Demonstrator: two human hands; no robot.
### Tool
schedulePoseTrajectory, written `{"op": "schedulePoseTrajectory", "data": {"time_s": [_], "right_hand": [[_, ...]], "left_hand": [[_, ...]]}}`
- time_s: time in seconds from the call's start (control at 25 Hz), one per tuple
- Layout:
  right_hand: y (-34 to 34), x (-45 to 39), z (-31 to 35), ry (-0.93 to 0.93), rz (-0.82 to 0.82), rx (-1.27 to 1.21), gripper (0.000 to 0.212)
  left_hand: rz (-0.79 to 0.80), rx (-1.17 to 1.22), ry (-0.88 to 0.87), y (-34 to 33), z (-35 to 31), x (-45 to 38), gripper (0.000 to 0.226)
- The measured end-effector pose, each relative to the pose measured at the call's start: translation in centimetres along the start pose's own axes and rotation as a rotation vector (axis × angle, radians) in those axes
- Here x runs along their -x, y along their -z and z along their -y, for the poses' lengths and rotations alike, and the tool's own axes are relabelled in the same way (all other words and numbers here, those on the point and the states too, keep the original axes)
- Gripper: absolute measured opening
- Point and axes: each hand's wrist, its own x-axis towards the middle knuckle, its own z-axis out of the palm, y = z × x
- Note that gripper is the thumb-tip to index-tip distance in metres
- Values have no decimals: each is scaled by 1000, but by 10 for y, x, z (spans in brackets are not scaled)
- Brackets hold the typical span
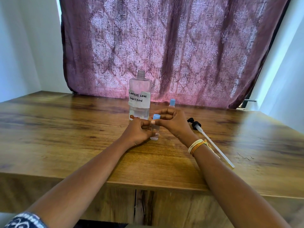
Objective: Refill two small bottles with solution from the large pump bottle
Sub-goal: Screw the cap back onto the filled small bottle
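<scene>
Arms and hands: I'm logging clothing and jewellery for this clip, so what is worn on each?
Both forearms are bare. The right wrist carries a stack of thin bangles or threads in cream, yellow and orange. Near the left elbow, a dark blue sleeve edge with a white pattern shows. No rings or gloves are visible on either hand.

home room | wooden table (65, 129) | patterned curtain (164, 46) | white walls (24, 46)

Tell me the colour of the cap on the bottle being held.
Light blue cap, clearest in the head view, pinched by the right hand.
</scene>
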Motion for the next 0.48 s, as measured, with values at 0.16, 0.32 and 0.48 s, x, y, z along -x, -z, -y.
{"op": "schedulePoseTrajectory", "data": {"time_s": [0.16,0.32,0.48], "right_hand": [[-7,0,-1,20,-102,74,37],[-1,-2,-5,16,-21,49,41],[6,-6,-18,-73,158,269,46]], "left_hand": [[-28,-10,1,-1,-4,2,32],[-38,1,-15,-1,-4,4,29],[4,-60,-3,-2,-1,5,40]]}}
